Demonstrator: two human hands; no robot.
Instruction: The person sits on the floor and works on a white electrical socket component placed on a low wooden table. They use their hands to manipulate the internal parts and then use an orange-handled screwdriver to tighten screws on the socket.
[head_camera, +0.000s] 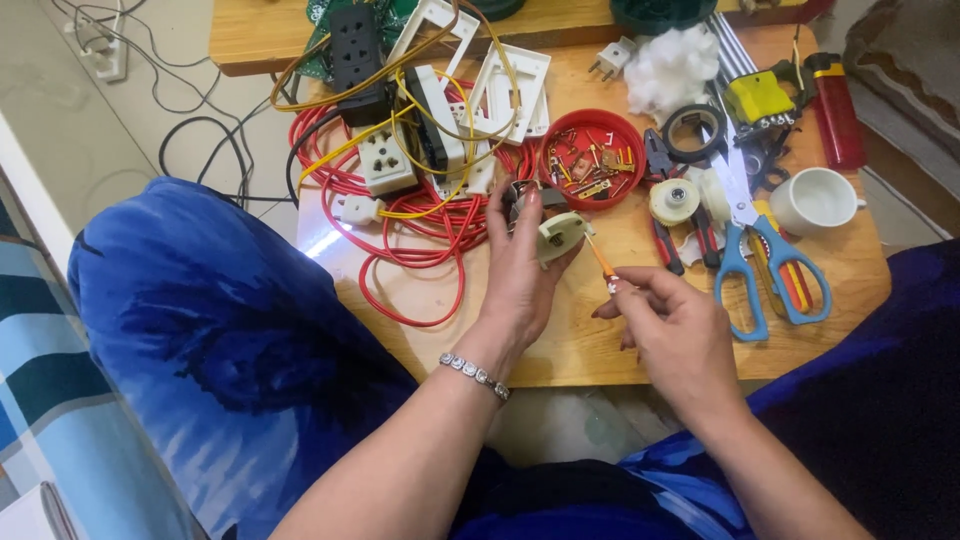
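Above wooden surface (600, 340), our left hand (520, 275), fingers clamped on pale green plastic plug body (562, 236). Our right hand (672, 325), fingers pinched on small orange-handled screwdriver (601, 263); long axis slants up-left, tip touching plug. Red wire coil (420, 225) lies beside left hand.

Low wooden table (600, 350), pale tiled floor (100, 130)

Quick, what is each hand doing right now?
Left hand: closed on a pale plug part.
Right hand: fingers pinching a small orange screwdriver.
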